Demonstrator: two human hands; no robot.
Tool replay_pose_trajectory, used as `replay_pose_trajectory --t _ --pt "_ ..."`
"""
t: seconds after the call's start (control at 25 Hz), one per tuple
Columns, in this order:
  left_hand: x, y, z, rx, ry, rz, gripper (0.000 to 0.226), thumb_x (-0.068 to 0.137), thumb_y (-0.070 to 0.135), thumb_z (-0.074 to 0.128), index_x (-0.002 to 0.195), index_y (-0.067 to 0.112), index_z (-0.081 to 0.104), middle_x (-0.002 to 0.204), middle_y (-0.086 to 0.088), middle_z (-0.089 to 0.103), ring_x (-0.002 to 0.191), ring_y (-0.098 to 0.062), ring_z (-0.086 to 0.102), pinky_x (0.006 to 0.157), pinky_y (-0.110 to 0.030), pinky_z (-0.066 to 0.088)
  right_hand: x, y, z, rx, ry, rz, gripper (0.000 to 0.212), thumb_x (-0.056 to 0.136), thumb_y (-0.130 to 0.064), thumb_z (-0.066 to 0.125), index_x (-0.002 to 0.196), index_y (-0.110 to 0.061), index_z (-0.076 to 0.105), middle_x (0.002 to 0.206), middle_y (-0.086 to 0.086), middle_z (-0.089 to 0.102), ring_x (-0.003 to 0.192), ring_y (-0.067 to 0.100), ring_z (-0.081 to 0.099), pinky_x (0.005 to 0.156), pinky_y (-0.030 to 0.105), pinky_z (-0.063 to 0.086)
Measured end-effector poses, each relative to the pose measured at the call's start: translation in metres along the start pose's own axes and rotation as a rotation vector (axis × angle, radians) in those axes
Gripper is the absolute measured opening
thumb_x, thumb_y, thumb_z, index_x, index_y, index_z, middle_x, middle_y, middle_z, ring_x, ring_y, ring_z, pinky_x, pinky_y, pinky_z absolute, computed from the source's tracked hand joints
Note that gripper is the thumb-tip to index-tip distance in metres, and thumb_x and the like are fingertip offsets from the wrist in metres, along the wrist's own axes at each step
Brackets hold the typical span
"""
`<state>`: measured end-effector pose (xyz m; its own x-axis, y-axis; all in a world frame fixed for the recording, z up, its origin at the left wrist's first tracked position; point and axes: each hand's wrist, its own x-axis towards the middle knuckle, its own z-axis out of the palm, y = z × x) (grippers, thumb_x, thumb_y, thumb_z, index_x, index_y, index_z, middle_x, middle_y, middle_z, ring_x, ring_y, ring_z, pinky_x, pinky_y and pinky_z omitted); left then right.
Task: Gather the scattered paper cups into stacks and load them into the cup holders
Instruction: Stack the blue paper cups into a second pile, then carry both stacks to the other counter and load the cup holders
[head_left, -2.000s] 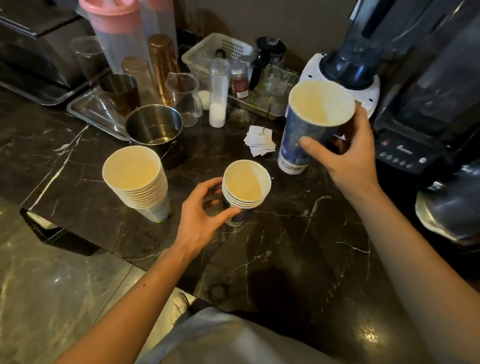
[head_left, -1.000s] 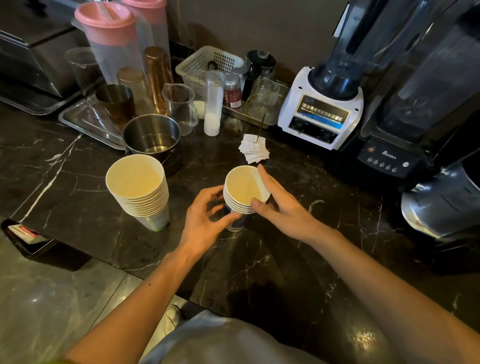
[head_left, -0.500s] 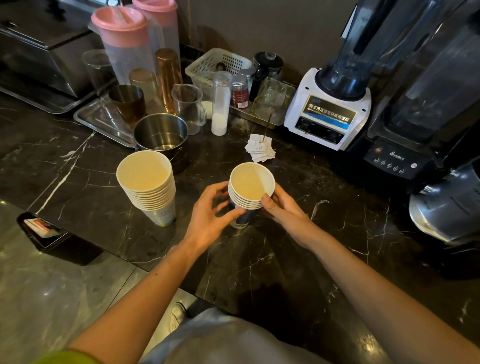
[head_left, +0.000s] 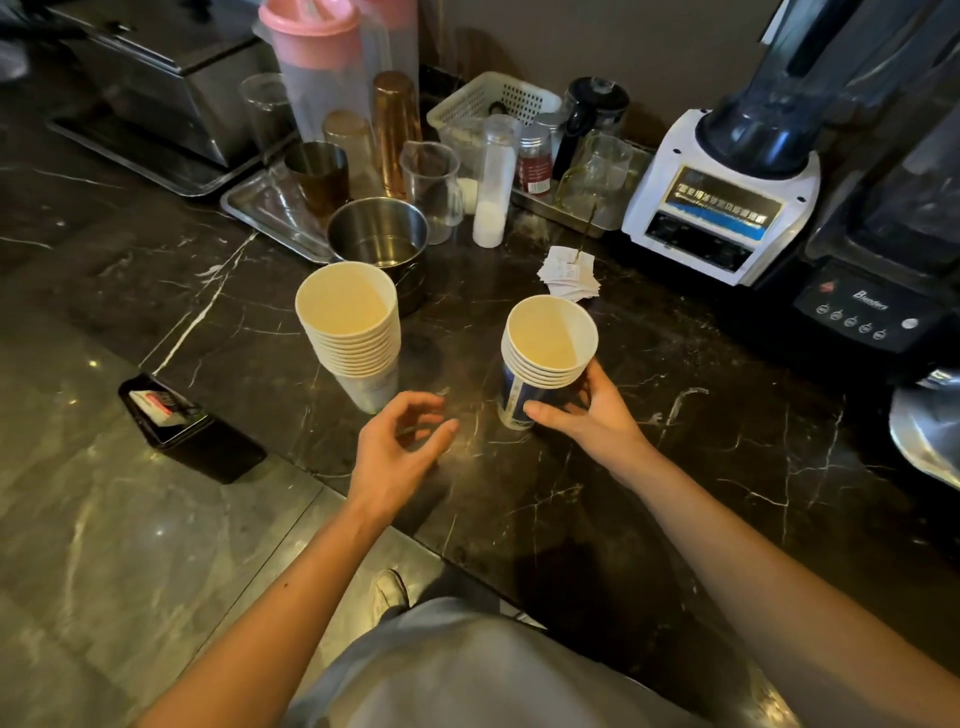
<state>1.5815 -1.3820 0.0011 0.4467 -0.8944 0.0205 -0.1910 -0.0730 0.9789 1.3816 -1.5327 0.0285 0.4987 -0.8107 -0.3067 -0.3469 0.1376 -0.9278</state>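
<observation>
The taller white stack (head_left: 353, 332) stands upright on the tabletop (head_left: 675, 441), just in front of a steel pot (head_left: 382, 236). The left hand (head_left: 397, 449) hovers near its base, fingers spread and curled, holding nothing. Right of it, the shorter blue-printed stack (head_left: 545, 358) rests on the tabletop, gripped around its lower wall by the right hand (head_left: 592, 415). Step in hand, as judged: stacking complete, loading pending. No cup holder is visible; the next move calls for lifting each stack upright and locating the holders.
</observation>
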Motion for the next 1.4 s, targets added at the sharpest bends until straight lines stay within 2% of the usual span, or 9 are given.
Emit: replay_pose_trajectory --t 0.16,0.28,0.4,0.48,0.72,0.88,1.04,1.2,1.4 --pt "-0.017 -0.015 -0.027 0.082 0.307 -0.033 0.023 0.081 0.028 0.078 0.092 0.024 0.058 0.084 0.009 0.063 0.077 -0.012 0.063 0.075 -0.036 0.059 0.005 0.006 0.012 0.02 0.12 -0.045 0.093 0.067 -0.02 0.088 0.144 -0.025 0.036 0.139 -0.008 0.049 0.131 0.012 0.044 0.111 0.04 0.037" --pt "-0.005 -0.017 -0.045 0.144 0.409 -0.084 0.053 0.074 0.035 0.083 0.113 0.029 0.047 0.112 0.006 0.057 0.102 -0.01 0.059 0.091 -0.032 0.055 0.011 0.007 0.022 0.042 0.159 -0.032 0.095 0.066 -0.019 0.088 0.145 -0.022 0.036 0.141 -0.003 0.049 0.133 0.016 0.043 0.112 0.047 0.037" --pt "0.018 -0.017 -0.053 0.13 0.294 -0.11 0.09 0.067 0.043 0.086 0.139 0.029 0.032 0.144 0.005 0.043 0.127 -0.007 0.045 0.104 -0.022 0.038 0.011 0.007 0.026 0.064 0.178 -0.031 0.095 0.066 -0.015 0.088 0.145 -0.021 0.036 0.14 -0.003 0.05 0.132 0.016 0.045 0.111 0.047 0.038" --pt "0.032 -0.018 -0.056 0.087 0.214 -0.088 0.101 0.065 0.047 0.086 0.145 0.031 0.026 0.147 0.012 0.039 0.13 -0.002 0.039 0.101 -0.013 0.032 0.012 0.009 0.031 0.057 0.215 -0.024 0.094 0.066 -0.019 0.088 0.144 -0.023 0.037 0.138 -0.006 0.05 0.13 0.015 0.046 0.109 0.043 0.04" --pt "0.05 -0.033 -0.064 0.054 0.148 -0.05 0.1 0.066 0.047 0.085 0.146 0.035 0.025 0.143 0.019 0.042 0.128 0.007 0.042 0.103 -0.017 0.034 0.005 0.009 0.047 0.031 0.34 -0.019 0.089 0.066 -0.019 0.088 0.14 -0.026 0.04 0.118 -0.029 0.05 0.117 -0.002 0.045 0.096 0.016 0.037" --pt "0.07 -0.039 -0.073 0.03 0.018 -0.061 0.089 0.068 0.043 0.085 0.139 0.041 0.032 0.124 0.044 0.044 0.118 0.022 0.042 0.099 -0.014 0.036 -0.003 0.01 0.058 0.059 0.477 -0.015 0.079 0.065 -0.015 0.088 0.13 -0.029 0.044 0.114 -0.029 0.053 0.1 -0.027 0.048 0.076 -0.004 0.037" --pt "0.066 -0.034 -0.065 -0.029 -0.096 -0.057 0.086 0.066 0.043 0.085 0.136 0.045 0.036 0.127 0.036 0.05 0.125 0.008 0.047 0.101 -0.019 0.04 -0.022 0.0 0.058 0.13 0.629 -0.043 0.074 0.065 -0.016 0.088 0.125 -0.032 0.048 0.117 -0.025 0.058 0.103 -0.019 0.054 0.077 0.003 0.045" --pt "0.054 -0.02 -0.036 -0.034 -0.196 -0.008 0.084 0.067 0.033 0.086 0.134 0.046 0.037 0.121 0.043 0.05 0.12 0.015 0.047 0.097 -0.012 0.044 -0.06 -0.01 0.053 0.168 0.728 -0.074 0.084 0.059 -0.034 0.087 0.132 -0.029 0.045 0.126 -0.018 0.056 0.113 -0.006 0.054 0.089 0.014 0.045" --pt "0.019 0.014 0.02 -0.026 -0.357 0.079 0.087 0.066 0.03 0.088 0.137 0.039 0.038 0.122 0.039 0.051 0.121 0.011 0.048 0.102 -0.022 0.043 -0.136 0.007 0.031 0.178 0.818 -0.084 0.096 0.054 -0.042 0.084 0.138 -0.025 0.041 0.13 -0.017 0.055 0.116 -0.002 0.053 0.094 0.022 0.045"
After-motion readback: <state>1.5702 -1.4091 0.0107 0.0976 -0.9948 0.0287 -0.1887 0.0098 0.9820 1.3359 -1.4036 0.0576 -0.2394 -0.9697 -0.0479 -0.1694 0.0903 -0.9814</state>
